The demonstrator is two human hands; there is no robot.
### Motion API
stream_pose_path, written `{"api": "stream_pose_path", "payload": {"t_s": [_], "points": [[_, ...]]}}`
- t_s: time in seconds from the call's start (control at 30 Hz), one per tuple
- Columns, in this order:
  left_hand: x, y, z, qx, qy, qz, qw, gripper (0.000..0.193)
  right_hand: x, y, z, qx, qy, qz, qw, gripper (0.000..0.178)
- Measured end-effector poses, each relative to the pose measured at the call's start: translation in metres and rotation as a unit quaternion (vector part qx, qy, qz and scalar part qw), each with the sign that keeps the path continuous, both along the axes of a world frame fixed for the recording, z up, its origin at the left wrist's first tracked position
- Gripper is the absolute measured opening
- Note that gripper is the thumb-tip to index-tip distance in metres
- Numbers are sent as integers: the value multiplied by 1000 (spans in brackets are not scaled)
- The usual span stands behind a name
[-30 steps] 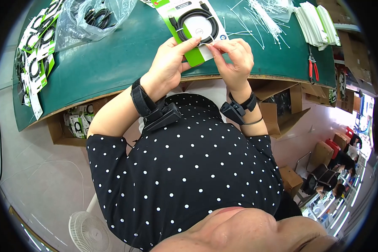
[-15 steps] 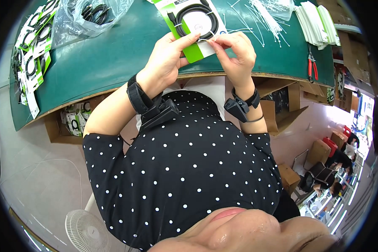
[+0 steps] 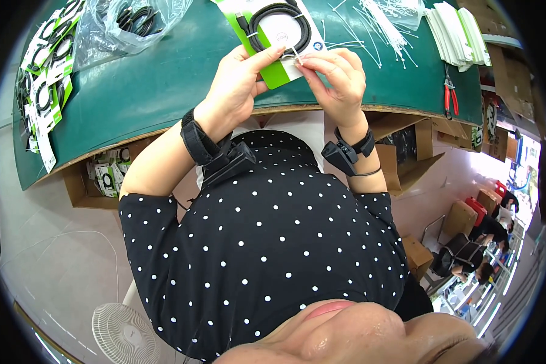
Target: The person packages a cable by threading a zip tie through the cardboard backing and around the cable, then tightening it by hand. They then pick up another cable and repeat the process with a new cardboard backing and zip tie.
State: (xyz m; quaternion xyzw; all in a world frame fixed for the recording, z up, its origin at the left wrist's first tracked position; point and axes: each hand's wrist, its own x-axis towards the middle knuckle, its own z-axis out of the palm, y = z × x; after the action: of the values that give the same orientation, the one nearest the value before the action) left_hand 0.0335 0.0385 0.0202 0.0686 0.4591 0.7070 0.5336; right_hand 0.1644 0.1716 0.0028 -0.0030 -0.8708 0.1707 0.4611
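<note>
A coiled black cable (image 3: pixel 305 29) lies against a green and white backing card (image 3: pixel 277 77), above the table's near edge. My left hand (image 3: pixel 239 79) grips the card's left side, its thumb resting on the coil's lower part. With thumb and forefinger, my right hand (image 3: pixel 335 71) pinches a white cable tie (image 3: pixel 296 54) at the bottom of the coil. Another white tie crosses the coil near the cable's plug (image 3: pixel 242 22) on the left. The far end of the card is cut off by the picture's upper edge.
Loose white cable ties (image 3: pixel 385 27) lie right of the card on the green table (image 3: pixel 164 85). Beyond them are stacked cards (image 3: pixel 458 36) and red-handled pliers (image 3: pixel 451 97). At left are a plastic bag of cables (image 3: pixel 136 27) and a pile of carded cables (image 3: pixel 45 91). Open cardboard boxes (image 3: pixel 82 188) stand below.
The card and coil have shifted slightly left and up. My right hand has moved a little left, and the tie end now stands up between its fingertips.
</note>
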Motion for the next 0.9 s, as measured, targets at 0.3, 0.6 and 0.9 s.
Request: {"api": "stream_pose_path", "payload": {"t_s": [0.3, 0.6, 0.9], "points": [[1, 1, 5, 2, 7, -6, 1000, 25, -2, 5, -1, -29, 8, 25, 999, 25], [-1, 3, 1, 10, 6, -14, 1000, 24, -4, 7, -3, -45, 7, 29, 999, 24], [-4, 4, 0, 9, 9, -9, 1000, 25, -7, 9, -3, -56, 4, 28, 998, 23]]}}
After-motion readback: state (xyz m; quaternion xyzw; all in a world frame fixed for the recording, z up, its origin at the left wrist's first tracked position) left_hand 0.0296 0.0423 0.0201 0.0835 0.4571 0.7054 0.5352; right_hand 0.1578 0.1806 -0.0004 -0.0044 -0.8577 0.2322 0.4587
